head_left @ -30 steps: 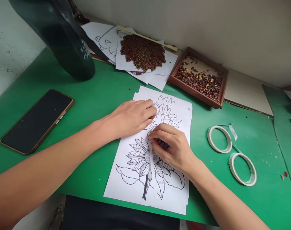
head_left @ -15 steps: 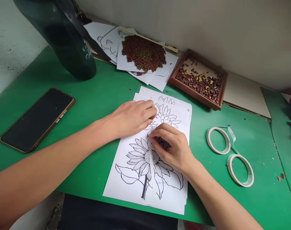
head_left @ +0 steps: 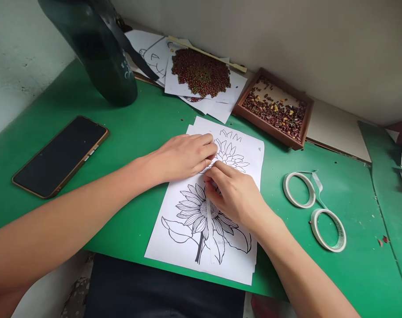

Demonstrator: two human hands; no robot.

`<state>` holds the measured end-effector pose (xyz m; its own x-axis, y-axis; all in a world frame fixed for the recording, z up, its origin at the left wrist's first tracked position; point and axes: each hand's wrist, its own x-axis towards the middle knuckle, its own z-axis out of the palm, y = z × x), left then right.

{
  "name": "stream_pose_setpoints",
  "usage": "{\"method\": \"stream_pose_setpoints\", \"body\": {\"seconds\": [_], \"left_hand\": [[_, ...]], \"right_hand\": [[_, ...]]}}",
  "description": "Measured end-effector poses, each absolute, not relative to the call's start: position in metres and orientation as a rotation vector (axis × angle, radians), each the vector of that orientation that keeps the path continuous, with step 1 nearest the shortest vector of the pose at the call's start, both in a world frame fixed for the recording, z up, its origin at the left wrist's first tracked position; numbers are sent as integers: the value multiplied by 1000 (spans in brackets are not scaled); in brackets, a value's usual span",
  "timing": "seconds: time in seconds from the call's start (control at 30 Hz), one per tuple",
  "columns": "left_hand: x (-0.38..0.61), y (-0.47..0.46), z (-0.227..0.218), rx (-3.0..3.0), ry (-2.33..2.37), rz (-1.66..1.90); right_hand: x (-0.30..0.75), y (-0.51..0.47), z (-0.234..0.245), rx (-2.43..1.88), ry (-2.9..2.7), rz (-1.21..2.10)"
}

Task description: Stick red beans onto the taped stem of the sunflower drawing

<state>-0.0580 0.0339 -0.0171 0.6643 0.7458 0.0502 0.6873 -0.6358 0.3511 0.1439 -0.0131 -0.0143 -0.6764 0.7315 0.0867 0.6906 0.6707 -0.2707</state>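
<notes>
A printed sheet of paper [head_left: 169,260] with line-drawn flowers lies on top of other sheets on the green table. Down the lower sunflower drawing [head_left: 190,207] runs a thin white strip of tape [head_left: 209,229]. My right hand [head_left: 235,190] pinches the strip's upper end between thumb and fingers, just below my left hand. Resting on the upper part of the sheet, my left hand [head_left: 187,154] has its fingers curled in; its fingertips are hidden, so I cannot make out what they hold. Both hands nearly touch.
Two tape rolls [head_left: 286,191] lie to the right, joined by a loose strip. A brown tray [head_left: 270,126] of beans and a bean-covered paper [head_left: 174,86] are at the back. A phone [head_left: 60,157] and a dark bottle [head_left: 104,62] stand to the left.
My right hand has moved slightly up along the sheet, nearer my left hand, still pinching the strip. The whole view has shifted a little.
</notes>
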Motion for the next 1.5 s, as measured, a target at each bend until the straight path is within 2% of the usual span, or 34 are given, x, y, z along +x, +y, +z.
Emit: {"method": "stream_pose_setpoints", "body": {"seconds": [0.23,0.7,1.13,1.33,1.5], "left_hand": [[-58,35,-17,2571,1140,274],[-57,33,-18,2546,1157,269],[-56,33,-22,2557,1157,288],[-56,34,-23,2562,1152,298],[-57,35,-23,2559,1144,287]], "right_hand": [[141,-15,-23,-1111,-2765,96],[147,-26,-14,-1119,-2807,150],[161,-44,17,-1022,-2890,626],[167,-40,23,-999,-2679,902],[177,-35,23,-926,-2439,1291]]}}
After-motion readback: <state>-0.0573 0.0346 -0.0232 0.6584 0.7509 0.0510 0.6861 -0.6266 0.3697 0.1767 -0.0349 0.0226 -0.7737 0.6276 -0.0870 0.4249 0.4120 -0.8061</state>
